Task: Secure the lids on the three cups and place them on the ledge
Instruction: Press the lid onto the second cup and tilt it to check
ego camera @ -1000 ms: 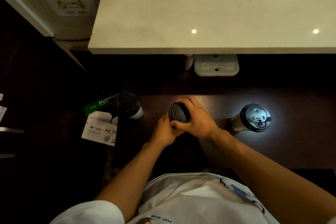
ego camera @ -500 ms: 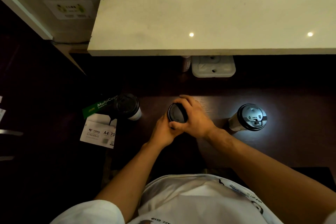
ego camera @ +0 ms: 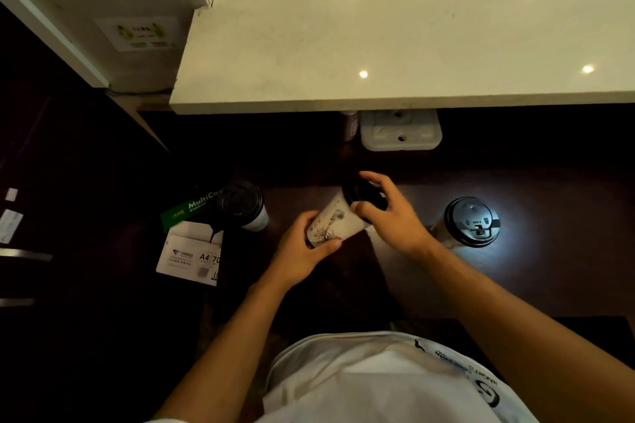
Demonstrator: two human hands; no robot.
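Three paper cups with black lids are on or over a dark wooden counter. The middle cup (ego camera: 335,221) is white with a dark print and is tilted, its top pointing away from me. My left hand (ego camera: 302,251) grips its lower body. My right hand (ego camera: 388,213) wraps around its black lid (ego camera: 360,194). A second lidded cup (ego camera: 244,204) stands upright to the left. A third lidded cup (ego camera: 470,221) stands to the right in a pool of light. The pale stone ledge (ego camera: 395,51) runs across above the counter.
A green and white A4 paper pack (ego camera: 192,244) lies left of the cups at the counter's edge. A white moulded tray (ego camera: 400,130) and a small can (ego camera: 350,125) sit under the ledge's front edge. A white wall post (ego camera: 113,10) rises at the left.
The middle cup stood upright under both hands; now it is lifted and tipped so its printed side shows. The view has shifted a little downward.
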